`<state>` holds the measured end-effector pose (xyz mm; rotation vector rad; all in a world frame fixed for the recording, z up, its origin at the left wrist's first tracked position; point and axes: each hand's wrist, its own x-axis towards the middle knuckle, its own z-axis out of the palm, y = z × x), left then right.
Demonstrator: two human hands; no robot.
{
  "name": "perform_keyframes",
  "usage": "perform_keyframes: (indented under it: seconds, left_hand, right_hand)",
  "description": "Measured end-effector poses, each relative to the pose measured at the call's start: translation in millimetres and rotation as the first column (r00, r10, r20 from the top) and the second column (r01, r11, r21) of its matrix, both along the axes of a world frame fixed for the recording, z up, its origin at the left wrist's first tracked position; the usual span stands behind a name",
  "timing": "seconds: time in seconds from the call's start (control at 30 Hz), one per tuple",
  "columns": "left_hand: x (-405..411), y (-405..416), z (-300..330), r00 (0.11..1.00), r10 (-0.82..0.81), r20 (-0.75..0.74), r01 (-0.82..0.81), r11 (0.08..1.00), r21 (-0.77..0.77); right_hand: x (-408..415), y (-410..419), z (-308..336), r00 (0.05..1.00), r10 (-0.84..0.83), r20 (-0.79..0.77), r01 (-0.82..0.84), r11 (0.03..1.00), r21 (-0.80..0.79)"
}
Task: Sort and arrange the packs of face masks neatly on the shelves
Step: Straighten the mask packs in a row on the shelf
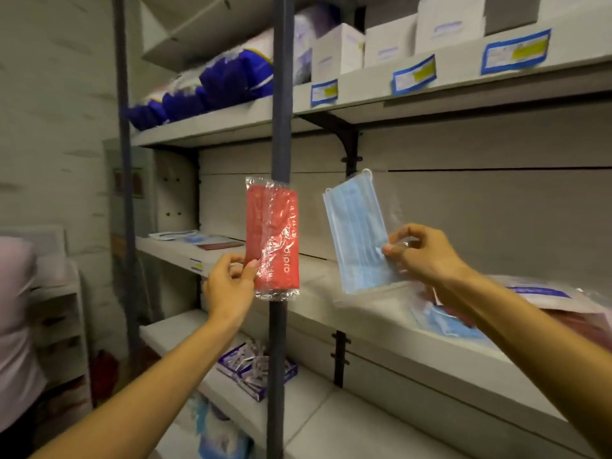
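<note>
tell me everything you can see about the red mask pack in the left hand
The red mask pack is a flat, oblong red pack sealed in clear, crinkly plastic wrap that catches the light, with clear sealed margins at top and bottom. White lettering runs sideways along its lower right part; it is too blurred to read surely. It is held upright in the air in front of a dark shelf post, above the middle shelf's front edge. The left hand pinches its lower left edge between thumb and fingers. Nothing else touches it.

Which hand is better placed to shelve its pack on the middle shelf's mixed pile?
Right, probably. The right hand holds the blue mask pack directly above the pile; the left hand holds the red pack by the upright post.
</note>
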<state>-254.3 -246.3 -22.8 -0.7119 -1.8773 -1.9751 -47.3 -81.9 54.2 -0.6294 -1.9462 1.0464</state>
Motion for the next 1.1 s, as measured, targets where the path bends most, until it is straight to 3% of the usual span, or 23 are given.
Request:
perform_keyframes:
  seconds: [0.47,0.73,1.1]
  left_hand:
    - [-182.1,-135.2,-55.5,0.978,0.140,0.152,-0.130,0.989,-0.076]
    - [-284.9,-131.5,-59.0,0.973,0.122,0.196,-0.107,0.991,-0.085]
    - [-438.8,-93.4,-15.3,0.978,0.061,0.200,-0.041,0.994,-0.104]
  right_hand:
    - [-243.5,-98.8,-67.9,0.998,0.060,0.007,-0.060,0.998,-0.008]
    - [-357.3,-77.1,-68.8,0.998,0.067,-0.014,-0.068,0.996,-0.057]
    - [-505.5,-25.9,-45.8,0.992,-0.077,-0.099,0.060,0.984,-0.167]
